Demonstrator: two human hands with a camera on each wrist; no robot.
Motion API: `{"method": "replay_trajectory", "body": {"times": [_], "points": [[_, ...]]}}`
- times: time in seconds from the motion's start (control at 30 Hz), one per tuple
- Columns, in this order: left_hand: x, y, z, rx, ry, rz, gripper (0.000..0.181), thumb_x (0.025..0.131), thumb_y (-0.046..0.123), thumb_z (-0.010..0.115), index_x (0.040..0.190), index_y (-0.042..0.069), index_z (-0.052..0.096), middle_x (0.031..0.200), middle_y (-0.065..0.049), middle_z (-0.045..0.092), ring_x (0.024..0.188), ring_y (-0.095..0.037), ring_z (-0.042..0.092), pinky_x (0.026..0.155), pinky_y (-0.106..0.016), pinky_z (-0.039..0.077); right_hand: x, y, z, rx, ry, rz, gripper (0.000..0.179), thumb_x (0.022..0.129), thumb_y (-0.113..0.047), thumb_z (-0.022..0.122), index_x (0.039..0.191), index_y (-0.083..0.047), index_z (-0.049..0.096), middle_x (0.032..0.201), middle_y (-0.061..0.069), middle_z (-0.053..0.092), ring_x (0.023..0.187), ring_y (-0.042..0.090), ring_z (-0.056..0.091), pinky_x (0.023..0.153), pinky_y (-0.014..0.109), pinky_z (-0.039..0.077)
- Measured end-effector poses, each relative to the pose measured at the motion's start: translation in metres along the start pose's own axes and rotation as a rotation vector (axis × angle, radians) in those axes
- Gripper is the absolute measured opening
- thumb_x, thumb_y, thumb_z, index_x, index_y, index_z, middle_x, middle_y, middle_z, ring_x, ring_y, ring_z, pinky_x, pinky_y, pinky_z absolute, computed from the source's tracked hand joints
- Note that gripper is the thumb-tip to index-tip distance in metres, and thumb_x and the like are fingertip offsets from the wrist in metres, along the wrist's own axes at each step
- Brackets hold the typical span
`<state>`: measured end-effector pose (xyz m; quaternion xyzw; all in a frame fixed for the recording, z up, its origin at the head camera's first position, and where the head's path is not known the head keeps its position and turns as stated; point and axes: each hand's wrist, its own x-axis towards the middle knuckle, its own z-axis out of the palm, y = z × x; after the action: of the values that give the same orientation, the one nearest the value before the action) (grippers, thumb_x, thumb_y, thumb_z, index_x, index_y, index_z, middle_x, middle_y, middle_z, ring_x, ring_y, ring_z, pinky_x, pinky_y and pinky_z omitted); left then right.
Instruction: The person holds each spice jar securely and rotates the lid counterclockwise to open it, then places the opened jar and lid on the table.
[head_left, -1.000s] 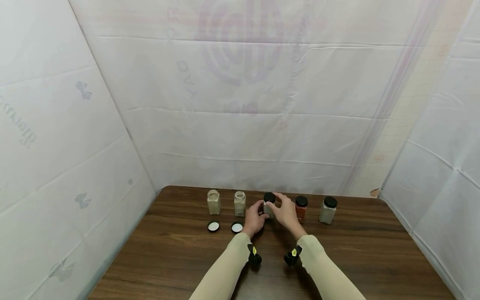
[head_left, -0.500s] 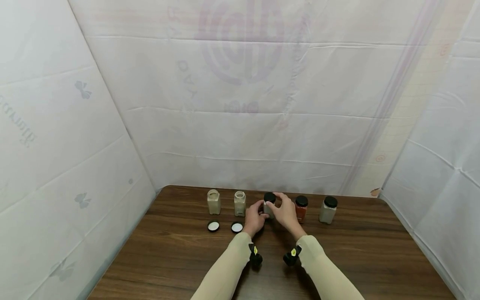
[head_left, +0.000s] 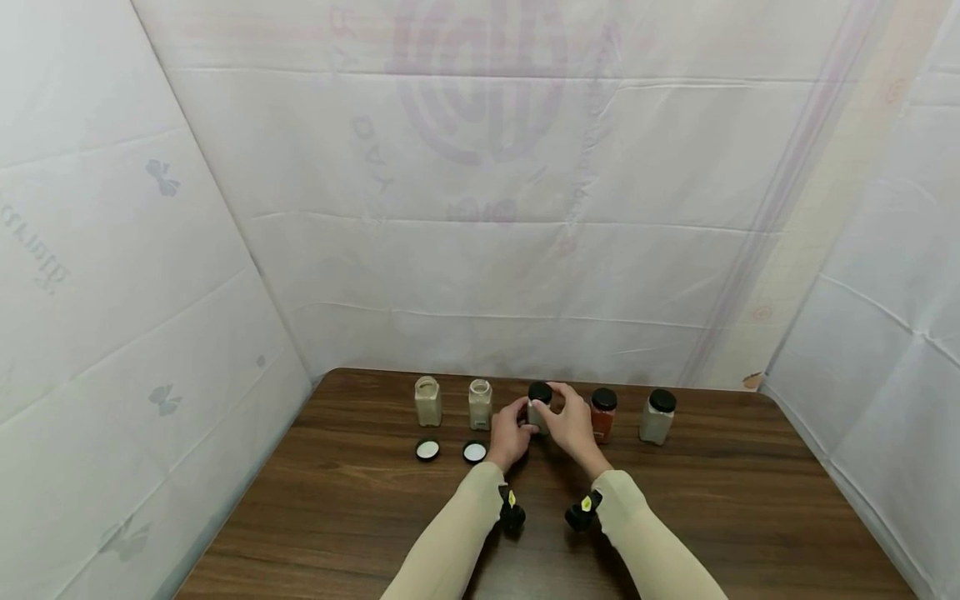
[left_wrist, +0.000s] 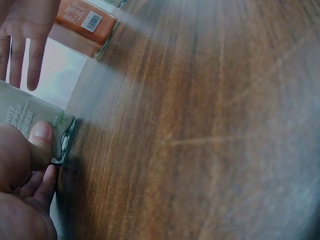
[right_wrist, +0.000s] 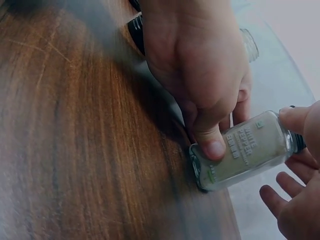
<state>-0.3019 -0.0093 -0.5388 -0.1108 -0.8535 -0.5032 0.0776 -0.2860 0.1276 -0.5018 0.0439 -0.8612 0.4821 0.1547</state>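
A white pepper jar (right_wrist: 247, 150) stands upright on the table, its lettered label showing in the right wrist view. My left hand (head_left: 510, 437) grips the lower part of the glass, thumb in front and fingers wrapped behind. At the jar's black lid (head_left: 539, 392), my right hand (head_left: 572, 425) pinches with thumb and fingers from the right. The other right-hand fingers spread loosely beside the jar in the right wrist view. To the right of this hand stands a jar of red-orange spice (head_left: 603, 421) with its black lid on.
Two lidless jars of pale powder, the left one (head_left: 428, 404) and the nearer one (head_left: 480, 407), stand on the left. Before them lie two upturned black lids, one (head_left: 427, 450) beside the other (head_left: 475, 452). A capped pale jar (head_left: 656, 419) stands far right. White sheeting (head_left: 480, 267) encloses the table (head_left: 337, 517).
Both hands keep their places on the jar and lid. The head view has tilted very slightly; the jars and loose lids stay where they were.
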Motion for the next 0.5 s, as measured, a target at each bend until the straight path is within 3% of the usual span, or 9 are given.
{"method": "replay_trajectory", "body": {"times": [0.5], "points": [[-0.001,0.0027,0.0003,0.032,0.002,-0.002,0.052,0.087,-0.004,0.077,0.137,0.001,0.064,0.118,-0.014,0.074,0.108,-0.027,0.071,0.088,-0.037,0.058,-0.0025,0.0035,0.0079,0.037,0.085,-0.035,0.044,0.093,-0.021,0.079,0.129,0.0,0.066,0.128,0.021,0.067,0.117,0.041,0.064,0.095,0.055,0.053]]}}
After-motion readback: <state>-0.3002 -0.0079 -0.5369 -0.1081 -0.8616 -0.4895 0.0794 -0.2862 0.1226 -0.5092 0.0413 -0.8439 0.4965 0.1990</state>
